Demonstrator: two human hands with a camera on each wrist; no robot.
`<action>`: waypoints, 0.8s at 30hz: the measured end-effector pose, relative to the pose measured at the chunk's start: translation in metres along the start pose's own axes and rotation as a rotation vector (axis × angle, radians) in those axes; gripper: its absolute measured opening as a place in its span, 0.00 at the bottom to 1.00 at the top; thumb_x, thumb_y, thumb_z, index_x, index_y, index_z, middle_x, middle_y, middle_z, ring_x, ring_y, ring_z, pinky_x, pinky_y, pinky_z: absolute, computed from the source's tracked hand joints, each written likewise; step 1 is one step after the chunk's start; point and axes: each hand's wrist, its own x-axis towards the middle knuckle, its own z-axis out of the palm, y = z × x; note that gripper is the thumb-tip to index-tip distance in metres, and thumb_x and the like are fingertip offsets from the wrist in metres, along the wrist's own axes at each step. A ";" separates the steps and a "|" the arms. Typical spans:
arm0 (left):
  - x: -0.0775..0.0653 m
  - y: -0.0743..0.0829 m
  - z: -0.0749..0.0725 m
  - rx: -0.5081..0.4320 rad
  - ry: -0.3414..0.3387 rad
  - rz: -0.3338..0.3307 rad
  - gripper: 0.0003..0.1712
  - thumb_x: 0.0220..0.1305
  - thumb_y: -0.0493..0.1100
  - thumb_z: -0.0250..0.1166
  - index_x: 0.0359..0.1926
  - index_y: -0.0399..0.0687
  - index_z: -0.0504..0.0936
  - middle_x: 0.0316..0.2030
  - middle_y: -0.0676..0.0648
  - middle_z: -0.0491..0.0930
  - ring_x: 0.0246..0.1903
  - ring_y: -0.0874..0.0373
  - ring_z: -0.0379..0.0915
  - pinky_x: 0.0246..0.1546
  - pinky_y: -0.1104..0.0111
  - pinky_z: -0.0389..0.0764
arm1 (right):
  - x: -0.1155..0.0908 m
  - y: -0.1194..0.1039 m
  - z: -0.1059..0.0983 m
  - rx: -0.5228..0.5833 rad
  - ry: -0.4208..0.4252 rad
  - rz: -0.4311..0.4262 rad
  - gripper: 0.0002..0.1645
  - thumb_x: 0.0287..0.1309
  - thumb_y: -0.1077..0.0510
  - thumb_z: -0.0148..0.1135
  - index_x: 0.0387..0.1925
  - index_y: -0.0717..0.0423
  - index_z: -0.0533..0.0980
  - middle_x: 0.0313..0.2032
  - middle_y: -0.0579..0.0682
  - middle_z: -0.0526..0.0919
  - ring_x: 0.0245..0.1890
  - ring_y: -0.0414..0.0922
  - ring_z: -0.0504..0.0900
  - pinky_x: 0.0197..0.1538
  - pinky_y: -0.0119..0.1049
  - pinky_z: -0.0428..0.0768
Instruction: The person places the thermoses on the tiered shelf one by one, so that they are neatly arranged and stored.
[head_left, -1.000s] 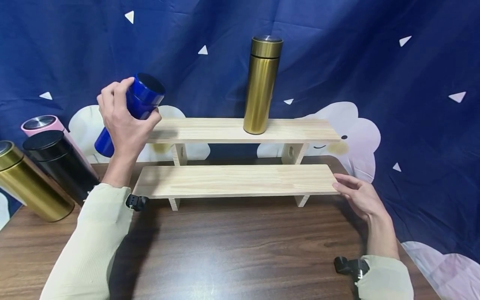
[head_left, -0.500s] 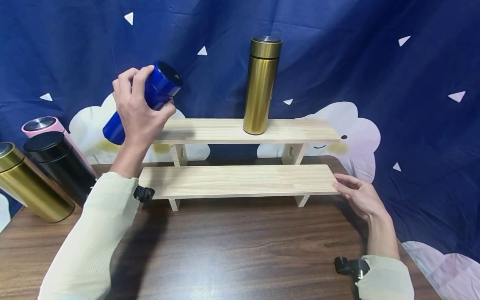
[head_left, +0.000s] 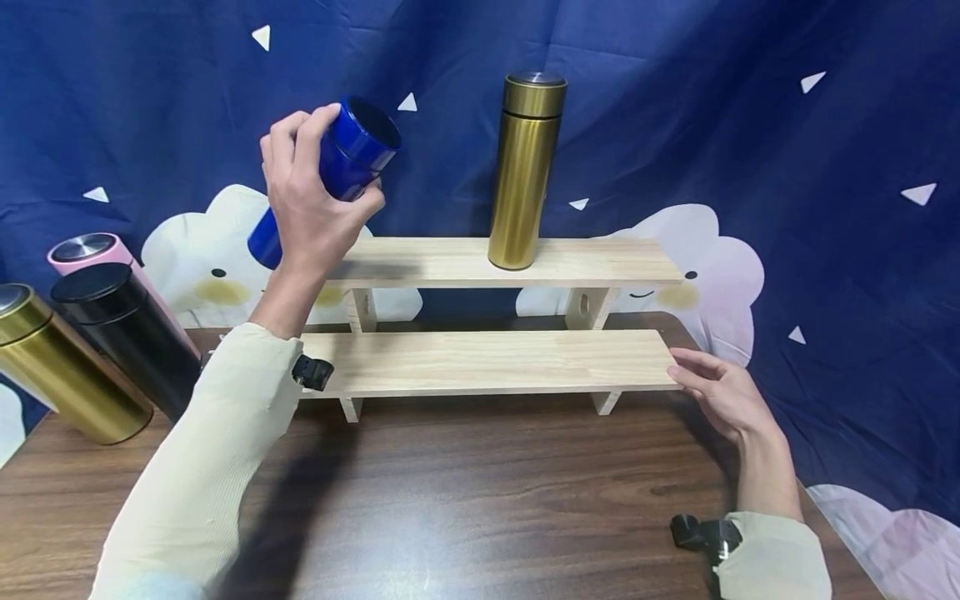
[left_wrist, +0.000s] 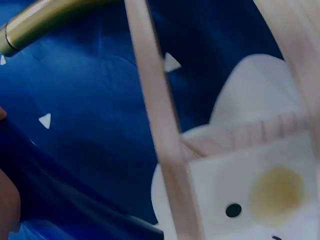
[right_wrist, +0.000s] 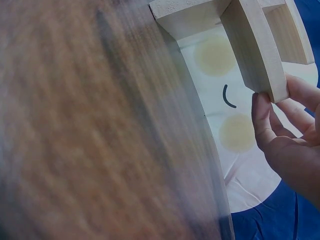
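Observation:
A blue thermos bottle (head_left: 358,146), tilted with its lid up to the right, is gripped by my left hand (head_left: 306,187) above the left end of the upper board of a two-tier wooden shelf (head_left: 427,260). Its lower part is partly hidden behind the hand; the left wrist view shows a strip of the blue bottle (left_wrist: 70,190) at lower left. My right hand (head_left: 726,398) pinches the right end of the lower board (head_left: 480,362). In the right wrist view the thumb and fingers lie on either side of that board end (right_wrist: 260,60). A gold thermos bottle (head_left: 525,183) stands on the upper board, right of its middle.
At the left of the brown wooden table (head_left: 480,500) stand a pink bottle (head_left: 84,248), a black bottle (head_left: 123,333) and another gold bottle (head_left: 71,375). A dark blue curtain (head_left: 675,108) with white triangles and clouds hangs behind the shelf.
My left hand has carried the blue thermos bottle up and to the right, from beside the shelf's left end to above the upper board. The right hand has stayed at the lower board's end.

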 end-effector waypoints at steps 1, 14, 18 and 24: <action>0.001 0.002 0.002 -0.011 -0.001 -0.004 0.36 0.47 0.45 0.74 0.62 0.50 0.79 0.55 0.42 0.76 0.59 0.53 0.64 0.64 0.64 0.61 | 0.000 0.000 0.000 0.000 0.000 0.000 0.18 0.64 0.67 0.65 0.55 0.52 0.81 0.43 0.39 0.84 0.41 0.35 0.82 0.45 0.24 0.77; 0.010 0.024 0.027 -0.175 0.059 -0.088 0.38 0.48 0.45 0.75 0.63 0.46 0.78 0.54 0.44 0.76 0.55 0.63 0.64 0.59 0.66 0.65 | -0.001 0.000 -0.001 -0.002 -0.005 0.001 0.19 0.64 0.68 0.65 0.55 0.55 0.80 0.43 0.39 0.84 0.40 0.34 0.82 0.45 0.24 0.77; 0.014 0.031 0.032 -0.219 0.023 -0.170 0.40 0.49 0.46 0.75 0.65 0.46 0.76 0.54 0.46 0.75 0.55 0.64 0.66 0.60 0.69 0.65 | -0.001 -0.001 0.000 0.005 -0.008 -0.003 0.18 0.64 0.68 0.65 0.54 0.53 0.80 0.43 0.39 0.84 0.40 0.34 0.83 0.45 0.24 0.77; 0.017 0.036 0.042 -0.293 -0.016 -0.279 0.41 0.50 0.46 0.75 0.66 0.45 0.73 0.54 0.47 0.75 0.54 0.63 0.68 0.59 0.71 0.65 | -0.001 -0.001 0.000 0.011 -0.011 0.001 0.17 0.65 0.68 0.64 0.53 0.52 0.80 0.42 0.40 0.85 0.40 0.34 0.83 0.46 0.24 0.77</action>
